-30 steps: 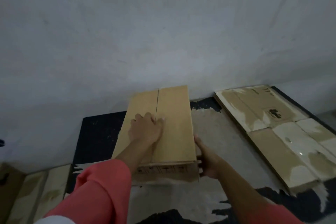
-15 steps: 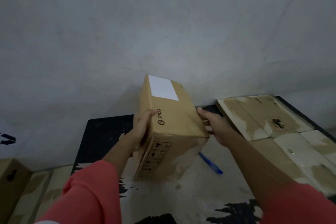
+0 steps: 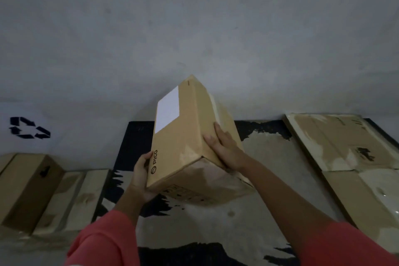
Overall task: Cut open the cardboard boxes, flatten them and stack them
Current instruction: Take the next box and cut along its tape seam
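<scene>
- At the bottom of the frame, two coral sleeves (image 3: 103,239) are reaching up toward the middle.
- Left of centre, the left grip (image 3: 141,176), a bare hand, is cupping the near lower corner of the cardboard box (image 3: 179,142). Its thumb is lying by the PICO print (image 3: 154,161) and its fingers are curling underneath.
- Right of centre, the right grip (image 3: 226,149) is pressing flat against the box's right face with its fingers straight, clamping nothing.
- The box is hanging mid-frame, clear of the black scuffed mat (image 3: 138,136). It is tilting, with the near end low and the far end rising toward the wall. A white label (image 3: 168,112) is showing on its upper face.
- It is probably stiff and fairly light, and its smooth faces could be slipping under flat palms. Taking it by opposite edges or corners is looking safer than squeezing mid-panel, which may dent.
- At the right edge, flattened cardboard (image 3: 336,142) is lying in a stack.
- At the left edge, a closed box (image 3: 23,188) is sitting beside more flat pieces (image 3: 71,196).
- At upper left, a recycling symbol (image 3: 28,127) is showing.
</scene>
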